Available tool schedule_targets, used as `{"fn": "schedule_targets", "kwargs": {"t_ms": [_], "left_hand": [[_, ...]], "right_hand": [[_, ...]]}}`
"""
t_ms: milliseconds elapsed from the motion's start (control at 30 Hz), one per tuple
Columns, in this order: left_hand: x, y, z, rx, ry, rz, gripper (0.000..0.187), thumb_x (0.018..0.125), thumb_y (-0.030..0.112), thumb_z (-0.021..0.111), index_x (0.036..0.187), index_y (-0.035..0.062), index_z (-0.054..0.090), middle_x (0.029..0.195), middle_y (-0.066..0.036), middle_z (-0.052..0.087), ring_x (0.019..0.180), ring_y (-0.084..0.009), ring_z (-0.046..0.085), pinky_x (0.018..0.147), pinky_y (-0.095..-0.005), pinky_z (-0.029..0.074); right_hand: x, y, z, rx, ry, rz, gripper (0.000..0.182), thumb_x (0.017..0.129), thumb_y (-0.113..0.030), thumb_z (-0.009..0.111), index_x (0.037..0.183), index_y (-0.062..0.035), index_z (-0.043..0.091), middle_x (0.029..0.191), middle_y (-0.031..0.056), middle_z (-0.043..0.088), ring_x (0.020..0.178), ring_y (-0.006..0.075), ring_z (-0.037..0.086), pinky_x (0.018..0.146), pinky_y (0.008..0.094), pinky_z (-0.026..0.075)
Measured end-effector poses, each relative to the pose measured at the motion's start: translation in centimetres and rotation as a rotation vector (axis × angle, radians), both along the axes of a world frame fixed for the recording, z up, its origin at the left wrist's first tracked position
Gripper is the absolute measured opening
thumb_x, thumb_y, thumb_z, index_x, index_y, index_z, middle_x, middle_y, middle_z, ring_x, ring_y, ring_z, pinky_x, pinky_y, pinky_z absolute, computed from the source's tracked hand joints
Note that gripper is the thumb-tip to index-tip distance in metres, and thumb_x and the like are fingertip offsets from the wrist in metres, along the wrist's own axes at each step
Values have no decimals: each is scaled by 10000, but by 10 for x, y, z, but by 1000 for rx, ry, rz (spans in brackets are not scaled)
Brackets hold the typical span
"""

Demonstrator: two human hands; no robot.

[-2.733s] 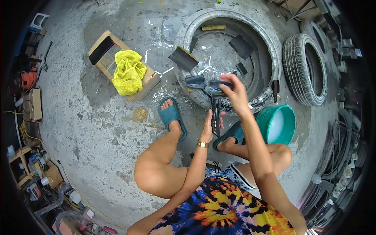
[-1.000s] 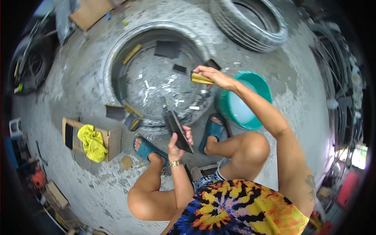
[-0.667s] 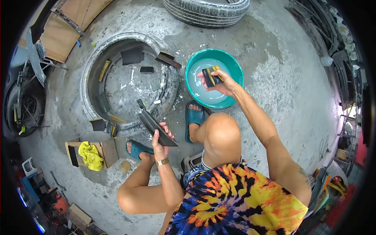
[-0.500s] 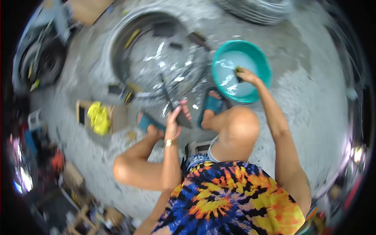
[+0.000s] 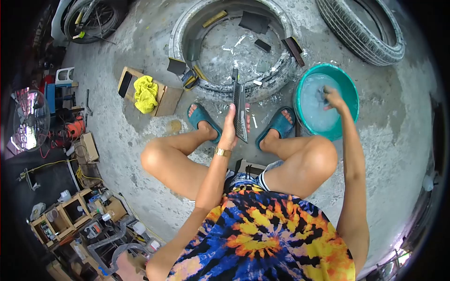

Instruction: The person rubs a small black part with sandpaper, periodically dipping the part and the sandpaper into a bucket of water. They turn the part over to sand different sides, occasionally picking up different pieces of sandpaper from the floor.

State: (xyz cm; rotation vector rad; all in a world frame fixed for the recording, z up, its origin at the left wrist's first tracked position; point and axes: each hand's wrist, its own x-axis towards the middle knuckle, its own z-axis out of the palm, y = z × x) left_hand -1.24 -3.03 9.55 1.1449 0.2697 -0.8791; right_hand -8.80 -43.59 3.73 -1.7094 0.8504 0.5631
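My left hand [image 5: 229, 131] is closed around a long, dark, tapered panel [image 5: 239, 112] with a carbon-fibre-like pattern, holding it between my knees near the tire. My right hand [image 5: 333, 98] reaches into a green basin [image 5: 355, 107] of cloudy water [image 5: 316, 114]. Its fingers are bent downward at the water, with a small greyish patch at their tips that I cannot make out. In front of me a large tire [image 5: 180, 35] lies flat on the floor. On and inside it are a dark sheet [image 5: 253, 21], a black block [image 5: 262, 45] and a brown-black strip [image 5: 293, 50].
A yellow cloth [image 5: 146, 94] rests on a cardboard piece [image 5: 168, 101] at left. Another tire [image 5: 370, 51] lies at the upper right. A wheel [image 5: 93, 21] stands upper left. Wooden shelving [image 5: 61, 218], tools and a fan [image 5: 31, 119] line the left side.
The view has shifted, and the panel in my left hand now points more upright. My right hand, which held a small dark and yellowish piece over the basin, now has its fingers lower at the water.
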Motion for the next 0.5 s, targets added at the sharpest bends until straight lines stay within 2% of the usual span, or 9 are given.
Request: {"fn": "schedule_targets", "kwargs": {"t_ms": [33,67,133,200,267,333,400,467,500], "left_hand": [[5,4,-2,29,42,5,627,950,617,327,1015,50,586,716,-53,588,563,-147,577,537,-267,503],[9,8,-9,21,36,5,627,950,617,327,1015,50,586,716,-53,588,563,-147,577,537,-267,503],[16,18,-23,21,7,56,563,958,582,332,919,74,571,716,-69,609,548,-169,587,528,-287,507],[18,27,-18,29,37,74,530,967,542,342,951,71,584,761,-83,638,589,-179,606,552,-297,515],[21,30,-12,-20,94,138,482,965,529,376,926,88,568,728,-81,636,615,-179,626,555,-316,513],[22,34,-17,-76,93,140,446,972,500,394,962,87,564,757,-86,642,647,-180,632,578,-324,513],[21,34,-22,-95,84,189,512,976,512,359,1003,57,591,802,-95,658,675,-191,630,600,-313,518],[23,37,-34,-164,96,199,506,978,502,359,1006,52,589,800,-98,656,668,-198,630,586,-316,512],[20,35,-32,-147,97,252,470,977,479,376,980,57,584,767,-99,642,638,-201,627,557,-310,505]], "right_hand": [[-2,-1,24,85,-89,-74,449,861,-79,507,1307,-133,523,1161,79,581,989,213,603,779,383,567],[-6,-1,41,130,-245,-172,441,865,-99,531,1303,-151,526,1173,25,560,1031,154,568,804,357,558],[6,16,99,304,-310,-240,429,878,-213,611,1296,-158,535,1222,12,548,1080,112,535,888,302,507],[23,45,131,334,-433,-278,427,883,-295,632,1280,-160,549,1198,10,568,1063,103,542,910,294,484],[51,82,138,256,-458,-171,428,894,-334,621,1271,-140,560,1170,11,586,1057,109,544,939,319,462],[86,131,131,174,-421,-21,452,910,-357,595,1274,-92,556,1180,25,589,1087,135,537,960,330,443],[125,182,108,66,-505,87,506,925,-382,570,1312,-60,524,1295,110,557,1211,236,506,1039,384,384],[167,231,43,-232,-776,12,577,947,-394,534,1405,-64,418,1390,177,478,1314,293,414,1081,372,321],[174,255,37,-412,-857,78,599,957,-381,510,1428,-42,363,1449,212,371,1365,345,308,1114,397,258]]}}
